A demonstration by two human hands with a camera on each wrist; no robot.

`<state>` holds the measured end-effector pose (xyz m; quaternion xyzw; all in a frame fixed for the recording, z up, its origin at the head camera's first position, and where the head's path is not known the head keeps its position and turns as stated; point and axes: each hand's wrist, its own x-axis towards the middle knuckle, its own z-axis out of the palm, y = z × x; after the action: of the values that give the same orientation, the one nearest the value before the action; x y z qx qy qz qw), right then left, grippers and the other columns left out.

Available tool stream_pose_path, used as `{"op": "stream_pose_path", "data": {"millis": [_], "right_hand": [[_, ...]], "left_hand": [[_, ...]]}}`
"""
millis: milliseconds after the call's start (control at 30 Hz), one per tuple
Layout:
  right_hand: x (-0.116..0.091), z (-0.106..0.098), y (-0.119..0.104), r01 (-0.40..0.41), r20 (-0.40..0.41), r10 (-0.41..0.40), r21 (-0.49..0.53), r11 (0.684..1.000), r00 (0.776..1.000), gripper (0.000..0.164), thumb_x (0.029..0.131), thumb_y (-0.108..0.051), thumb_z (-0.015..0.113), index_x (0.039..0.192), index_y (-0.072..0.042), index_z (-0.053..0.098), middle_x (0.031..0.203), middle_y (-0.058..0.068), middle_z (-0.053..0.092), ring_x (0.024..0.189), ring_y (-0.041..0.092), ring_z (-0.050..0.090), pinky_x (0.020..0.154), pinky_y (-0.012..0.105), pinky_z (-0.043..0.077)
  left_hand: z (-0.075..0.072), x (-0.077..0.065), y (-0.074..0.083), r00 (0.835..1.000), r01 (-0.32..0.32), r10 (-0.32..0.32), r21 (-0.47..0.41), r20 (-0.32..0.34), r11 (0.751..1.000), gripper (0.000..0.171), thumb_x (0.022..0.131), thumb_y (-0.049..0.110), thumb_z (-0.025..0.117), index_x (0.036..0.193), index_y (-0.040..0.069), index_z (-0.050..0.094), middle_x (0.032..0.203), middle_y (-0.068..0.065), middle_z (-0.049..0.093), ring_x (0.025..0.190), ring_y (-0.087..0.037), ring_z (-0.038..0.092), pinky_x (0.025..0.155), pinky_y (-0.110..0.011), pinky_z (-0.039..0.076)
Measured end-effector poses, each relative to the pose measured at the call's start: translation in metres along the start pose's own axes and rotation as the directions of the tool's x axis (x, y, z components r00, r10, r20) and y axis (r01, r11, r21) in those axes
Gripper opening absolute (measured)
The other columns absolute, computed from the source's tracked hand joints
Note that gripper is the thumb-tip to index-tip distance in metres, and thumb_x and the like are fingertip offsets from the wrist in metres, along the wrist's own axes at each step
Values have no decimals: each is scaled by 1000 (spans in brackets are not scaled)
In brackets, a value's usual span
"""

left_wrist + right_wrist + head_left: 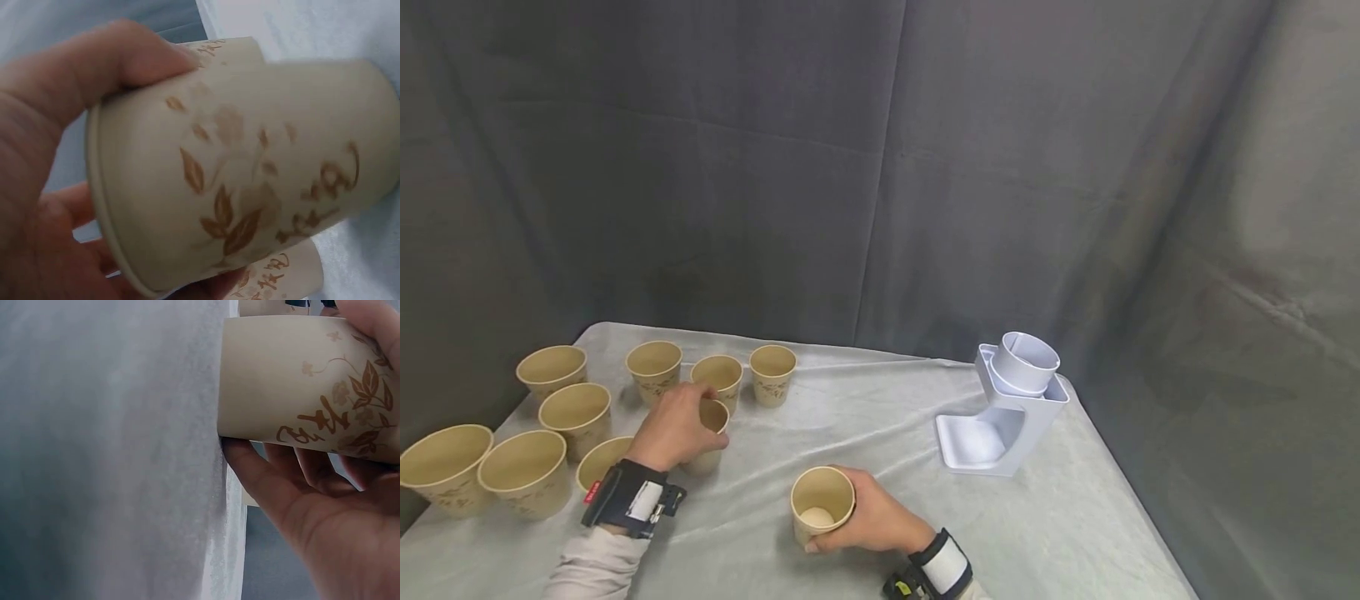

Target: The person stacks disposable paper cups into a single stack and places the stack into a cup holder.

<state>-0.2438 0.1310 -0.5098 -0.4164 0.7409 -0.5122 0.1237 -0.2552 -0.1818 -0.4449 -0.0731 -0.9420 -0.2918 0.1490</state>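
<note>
In the head view, my left hand (673, 429) grips a small beige paper cup (703, 464) near its rim, among the other cups on the left. The left wrist view shows that cup's brown leaf print (231, 212), with the thumb along one side and fingers on the other. At the front middle, my right hand (880, 517) holds another beige paper cup (802, 527) from its right side. This cup stands upright, its mouth facing up. Its base is right at the tabletop in the right wrist view, where fingers (269, 481) wrap its printed wall (269, 381).
Several beige paper cups of different sizes, such as a large one (531, 492) and a small one (772, 387), stand upright at the left and back left. A white stand (1026, 442) with a round holder (1025, 375) is at the back right. Grey curtains (790, 183) hang behind the pale-covered table (1075, 517).
</note>
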Motion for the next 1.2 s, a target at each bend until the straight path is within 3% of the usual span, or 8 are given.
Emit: {"op": "stream_pose_path", "data": {"millis": [233, 367, 567, 700, 800, 867, 1000, 1200], "right_hand": [[0, -1, -2, -7, 4, 7, -6, 1000, 1000, 64, 70, -11, 93, 127, -16, 63, 116, 8, 71, 107, 19, 69, 96, 32, 54], [-1, -1, -2, -35, 1, 35, 4, 999, 999, 64, 70, -12, 93, 127, -16, 64, 116, 9, 71, 107, 20, 69, 97, 32, 54], [-1, -1, -2, -33, -3, 33, 4, 999, 999, 64, 70, -11, 93, 127, -16, 64, 116, 10, 71, 106, 21, 69, 97, 32, 54], [1, 0, -2, -18, 1, 18, -5, 1000, 1000, 64, 70, -12, 93, 127, -17, 64, 116, 10, 71, 107, 22, 69, 96, 33, 54], [1, 0, -1, -18, -1, 18, -7, 1000, 1000, 64, 70, -11, 93, 126, -18, 64, 115, 9, 71, 106, 21, 69, 95, 33, 55], [1, 0, -1, -2, -3, 1, -15, 1000, 1000, 63, 70, -11, 93, 126, -17, 64, 114, 9, 72, 105, 20, 70, 95, 33, 55], [1, -1, -1, 15, -1, -15, -14, 1000, 1000, 63, 71, -11, 92, 126, -15, 63, 115, 11, 71, 104, 21, 70, 94, 33, 55], [0, -3, -4, -30, 25, 30, -3, 1000, 999, 61, 73, -12, 91, 126, -17, 61, 116, 13, 70, 102, 22, 69, 92, 32, 55]], "left_hand": [[-8, 1, 8, 996, -49, 51, 35, -78, 998, 53, 63, 18, 85, 109, -1, 66, 98, -21, 63, 87, -37, 63, 71, -52, 50], [-9, 0, 22, 979, -100, 100, 10, -179, 995, 51, 69, 22, 84, 113, 1, 67, 101, -19, 65, 91, -36, 64, 76, -53, 50], [-9, -1, 50, 905, -236, 187, -84, -381, 968, 43, 73, 22, 83, 110, 4, 68, 99, -13, 64, 91, -31, 63, 77, -47, 50], [-8, -4, 69, 856, -349, 257, -136, -448, 927, 43, 74, 23, 83, 109, 4, 67, 102, -8, 63, 93, -25, 62, 79, -41, 49], [-7, -9, 84, 835, -411, 296, -167, -464, 896, 41, 75, 25, 82, 109, 8, 66, 104, -2, 62, 93, -19, 61, 79, -35, 49], [-5, -13, 92, 832, -438, 316, -190, -456, 879, 40, 76, 25, 81, 110, 10, 66, 107, 0, 63, 96, -16, 60, 81, -33, 49], [2, -19, 106, 840, -466, 354, -213, -410, 859, 40, 79, 26, 79, 113, 13, 64, 112, 2, 62, 99, -13, 61, 82, -32, 51], [17, -26, 120, 845, -504, 425, -217, -325, 836, 42, 77, 25, 81, 113, 13, 65, 110, 4, 61, 95, -12, 61, 74, -31, 55]]}}
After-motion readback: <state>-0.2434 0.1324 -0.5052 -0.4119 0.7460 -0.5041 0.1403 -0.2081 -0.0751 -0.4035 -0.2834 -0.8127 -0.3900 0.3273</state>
